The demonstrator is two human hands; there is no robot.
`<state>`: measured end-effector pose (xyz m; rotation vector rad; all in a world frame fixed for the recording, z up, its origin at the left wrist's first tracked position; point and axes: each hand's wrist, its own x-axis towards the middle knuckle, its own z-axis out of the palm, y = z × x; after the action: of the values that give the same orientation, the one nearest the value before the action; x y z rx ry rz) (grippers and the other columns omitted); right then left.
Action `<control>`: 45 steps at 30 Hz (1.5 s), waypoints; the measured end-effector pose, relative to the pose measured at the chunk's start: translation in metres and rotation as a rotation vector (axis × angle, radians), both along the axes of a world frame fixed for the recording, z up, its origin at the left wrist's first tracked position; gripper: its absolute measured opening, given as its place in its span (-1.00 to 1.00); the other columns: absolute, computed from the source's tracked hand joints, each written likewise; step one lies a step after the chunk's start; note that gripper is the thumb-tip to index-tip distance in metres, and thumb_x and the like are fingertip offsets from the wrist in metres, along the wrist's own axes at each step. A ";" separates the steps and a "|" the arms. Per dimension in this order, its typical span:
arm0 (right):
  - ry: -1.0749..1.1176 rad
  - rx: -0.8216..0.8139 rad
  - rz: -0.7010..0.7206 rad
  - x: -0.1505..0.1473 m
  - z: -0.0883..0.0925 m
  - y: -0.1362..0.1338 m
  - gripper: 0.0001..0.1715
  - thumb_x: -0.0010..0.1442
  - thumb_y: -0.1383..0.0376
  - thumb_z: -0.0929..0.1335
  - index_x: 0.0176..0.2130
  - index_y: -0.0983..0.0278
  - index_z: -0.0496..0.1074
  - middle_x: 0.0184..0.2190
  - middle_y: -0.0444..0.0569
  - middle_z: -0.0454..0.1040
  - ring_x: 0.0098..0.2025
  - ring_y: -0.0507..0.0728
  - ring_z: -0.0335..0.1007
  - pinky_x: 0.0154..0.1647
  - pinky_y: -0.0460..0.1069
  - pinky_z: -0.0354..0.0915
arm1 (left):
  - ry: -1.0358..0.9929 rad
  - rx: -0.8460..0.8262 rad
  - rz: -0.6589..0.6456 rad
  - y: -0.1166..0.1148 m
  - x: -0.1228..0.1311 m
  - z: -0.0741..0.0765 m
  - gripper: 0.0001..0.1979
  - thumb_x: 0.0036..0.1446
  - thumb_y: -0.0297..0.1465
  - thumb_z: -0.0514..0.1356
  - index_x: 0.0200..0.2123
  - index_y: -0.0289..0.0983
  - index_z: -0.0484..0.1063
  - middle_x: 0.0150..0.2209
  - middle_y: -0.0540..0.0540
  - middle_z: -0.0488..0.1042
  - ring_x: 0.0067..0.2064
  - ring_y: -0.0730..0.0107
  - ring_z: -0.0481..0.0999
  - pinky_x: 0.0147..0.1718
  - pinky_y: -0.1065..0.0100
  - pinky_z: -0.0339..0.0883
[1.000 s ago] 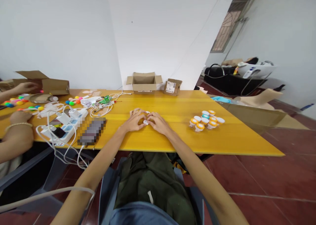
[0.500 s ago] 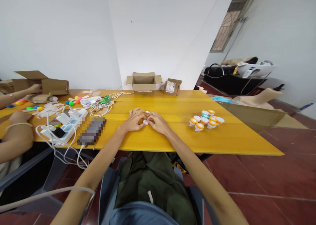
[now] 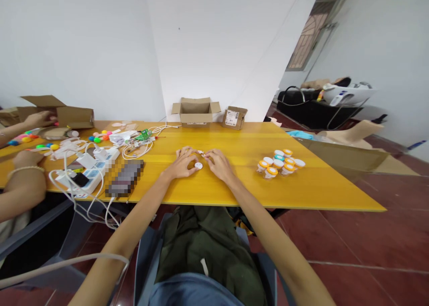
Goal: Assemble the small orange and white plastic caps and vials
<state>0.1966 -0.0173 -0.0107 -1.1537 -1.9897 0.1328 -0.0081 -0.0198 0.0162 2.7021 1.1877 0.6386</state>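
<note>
My left hand point(image 3: 182, 163) rests over the yellow table with its thumb and fingers closed around the edge of a small round white cap point(image 3: 199, 166). Close to its right, my right hand point(image 3: 217, 165) has its thumb and fingertips pinched on a tiny white piece point(image 3: 203, 155), too small to name exactly. A few more tiny white bits point(image 3: 200, 152) lie on the table just beyond the fingertips. Off to the right stands a cluster of small clear jars with white, orange-rimmed and teal lids point(image 3: 278, 163).
At the back stand an open cardboard box point(image 3: 196, 117) and a smaller carton point(image 3: 234, 118). A power strip point(image 3: 97, 174) with cables and a blurred-out dark device point(image 3: 124, 179) lie left. Farther left, a co-worker's hand point(image 3: 42, 119) reaches by another box point(image 3: 75, 118).
My right hand has moved off the white cap, slightly up and right, to the tiny white bits. My left hand keeps the cap, now more visible. The co-worker's far hand has shifted slightly.
</note>
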 end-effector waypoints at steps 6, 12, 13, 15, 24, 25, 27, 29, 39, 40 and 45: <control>-0.172 0.013 -0.127 0.008 0.001 -0.003 -0.80 0.24 0.43 0.32 -0.33 0.20 0.52 -0.22 0.04 0.51 -0.12 0.19 0.44 -0.04 0.08 0.38 | -0.002 0.001 0.003 0.001 0.000 -0.001 -0.79 0.21 -0.20 0.18 -0.16 -0.13 0.51 0.22 -0.13 0.37 0.30 -0.10 0.14 0.23 -0.15 0.01; -0.351 0.072 -0.101 0.008 -0.001 -0.003 -0.77 0.29 0.42 0.30 -0.27 0.20 0.54 -0.16 0.05 0.52 -0.08 0.19 0.42 -0.02 0.08 0.36 | -0.001 0.012 -0.004 0.001 0.000 -0.002 -0.79 0.22 -0.19 0.17 -0.17 -0.14 0.51 0.21 -0.13 0.38 0.29 -0.09 0.15 0.22 -0.15 0.02; -0.386 0.083 -0.102 0.008 -0.001 -0.003 -0.76 0.30 0.43 0.29 -0.26 0.20 0.54 -0.16 0.06 0.53 -0.07 0.19 0.42 -0.03 0.09 0.35 | -0.002 0.012 -0.005 0.001 0.000 -0.002 -0.79 0.22 -0.19 0.17 -0.17 -0.14 0.51 0.21 -0.12 0.38 0.29 -0.09 0.15 0.22 -0.15 0.02; -0.456 0.104 -0.104 0.006 0.001 -0.003 -0.72 0.30 0.46 0.27 -0.22 0.22 0.54 -0.15 0.08 0.53 -0.06 0.20 0.42 -0.03 0.09 0.34 | -0.004 0.013 -0.005 0.001 0.000 -0.003 -0.79 0.22 -0.19 0.17 -0.16 -0.13 0.51 0.21 -0.12 0.38 0.28 -0.08 0.15 0.22 -0.15 0.02; -0.557 0.133 -0.077 0.002 0.002 -0.001 -0.65 0.28 0.53 0.23 -0.10 0.28 0.52 -0.12 0.14 0.54 -0.02 0.23 0.40 -0.05 0.09 0.32 | -0.012 0.023 -0.006 0.002 0.000 -0.004 -0.79 0.23 -0.19 0.17 -0.17 -0.13 0.51 0.20 -0.13 0.39 0.28 -0.08 0.16 0.23 -0.15 0.02; -0.537 0.135 -0.074 0.003 0.001 0.000 -0.66 0.29 0.52 0.23 -0.10 0.27 0.51 -0.12 0.14 0.54 -0.02 0.23 0.40 -0.05 0.09 0.32 | -0.012 0.023 -0.006 0.002 0.000 -0.004 -0.78 0.23 -0.19 0.16 -0.16 -0.13 0.51 0.20 -0.13 0.39 0.28 -0.08 0.16 0.22 -0.16 0.02; -0.477 0.137 -0.060 0.005 -0.002 0.001 -0.68 0.30 0.49 0.23 -0.13 0.24 0.51 -0.12 0.12 0.54 -0.03 0.22 0.41 -0.05 0.10 0.32 | -0.010 0.020 -0.006 0.002 0.000 -0.003 -0.78 0.23 -0.18 0.16 -0.16 -0.12 0.51 0.20 -0.13 0.39 0.28 -0.09 0.15 0.23 -0.16 0.01; -0.397 0.134 -0.040 0.007 -0.003 0.002 -0.71 0.32 0.46 0.24 -0.17 0.21 0.51 -0.12 0.08 0.54 -0.05 0.21 0.42 -0.05 0.09 0.34 | -0.009 0.020 -0.006 0.002 0.000 -0.004 -0.78 0.22 -0.18 0.17 -0.16 -0.13 0.51 0.20 -0.13 0.39 0.29 -0.08 0.16 0.23 -0.16 0.01; -0.216 0.092 -0.027 0.002 -0.003 -0.001 -0.76 0.30 0.42 0.26 -0.24 0.20 0.50 -0.13 0.05 0.54 -0.08 0.19 0.43 -0.01 0.09 0.36 | -0.004 0.017 -0.002 0.003 0.001 -0.004 -0.78 0.22 -0.17 0.17 -0.16 -0.13 0.51 0.19 -0.12 0.40 0.28 -0.06 0.17 0.23 -0.13 0.01; -0.241 0.091 -0.039 0.003 -0.002 -0.001 -0.75 0.30 0.43 0.26 -0.23 0.20 0.51 -0.13 0.05 0.54 -0.07 0.19 0.43 -0.01 0.09 0.35 | -0.002 0.014 -0.001 0.003 0.001 -0.004 -0.78 0.22 -0.18 0.17 -0.16 -0.13 0.51 0.19 -0.12 0.40 0.28 -0.06 0.16 0.23 -0.14 0.01; -0.420 0.088 -0.080 0.003 -0.001 -0.003 -0.70 0.31 0.47 0.24 -0.17 0.23 0.53 -0.10 0.11 0.53 -0.03 0.22 0.41 -0.04 0.10 0.33 | -0.006 0.009 0.003 0.001 0.001 -0.004 -0.79 0.22 -0.20 0.17 -0.16 -0.13 0.50 0.20 -0.12 0.39 0.29 -0.08 0.15 0.23 -0.16 0.00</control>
<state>0.2001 -0.0207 -0.0112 -1.2791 -2.2797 -0.2570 -0.0073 -0.0183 0.0124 2.7044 1.1903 0.6543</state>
